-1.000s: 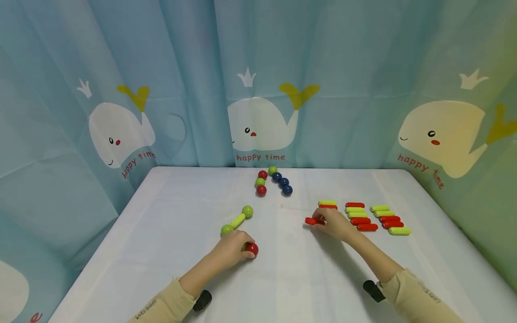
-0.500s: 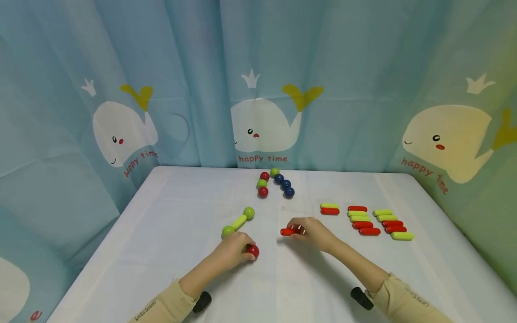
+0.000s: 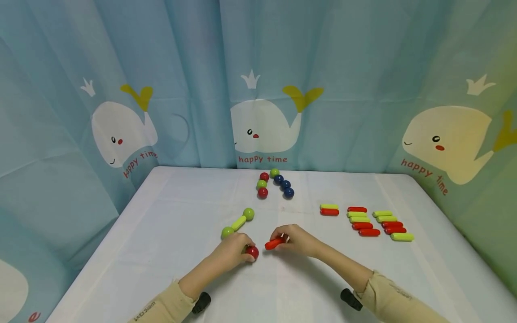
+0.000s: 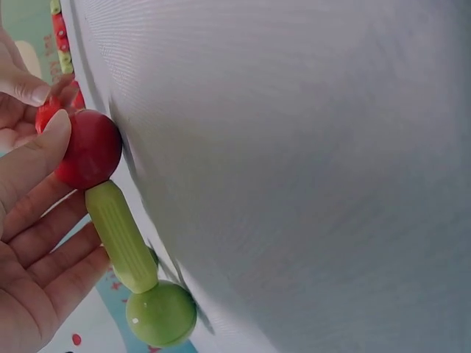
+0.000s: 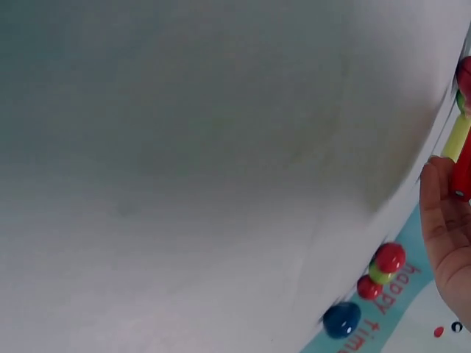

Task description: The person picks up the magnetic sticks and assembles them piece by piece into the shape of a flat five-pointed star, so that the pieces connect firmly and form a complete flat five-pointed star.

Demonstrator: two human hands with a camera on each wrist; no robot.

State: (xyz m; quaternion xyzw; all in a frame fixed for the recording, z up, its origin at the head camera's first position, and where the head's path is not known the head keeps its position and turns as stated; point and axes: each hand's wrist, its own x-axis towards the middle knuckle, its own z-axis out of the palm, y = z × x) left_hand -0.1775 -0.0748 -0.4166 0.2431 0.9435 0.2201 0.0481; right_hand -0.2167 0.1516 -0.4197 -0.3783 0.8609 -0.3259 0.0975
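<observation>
My left hand (image 3: 232, 249) holds a glossy red ball (image 3: 252, 253) between thumb and fingers, low over the table. In the left wrist view, a ridged lime rod (image 4: 121, 235) runs from that red ball (image 4: 92, 151) to a green ball (image 4: 162, 315); in the head view my hand covers this rod. Another lime rod (image 3: 238, 223) joins the near green ball (image 3: 227, 232) to a farther green ball (image 3: 248, 214). My right hand (image 3: 298, 241) pinches a short red rod (image 3: 273, 243), its free end pointing toward the red ball, a small gap apart.
Red and green balls (image 3: 262, 184) form a line at the back of the white table (image 3: 181, 202), beside a row of blue balls (image 3: 285, 185) ending in a green one. Red rods (image 3: 369, 232) and lime rods (image 3: 402, 237) lie in stacked columns at right. A whale-print curtain (image 3: 194, 112) surrounds the table.
My right hand has carried the red rod leftward and nearer from beside the rod columns, and the rod has turned to slant. My left hand keeps its grip on the red ball.
</observation>
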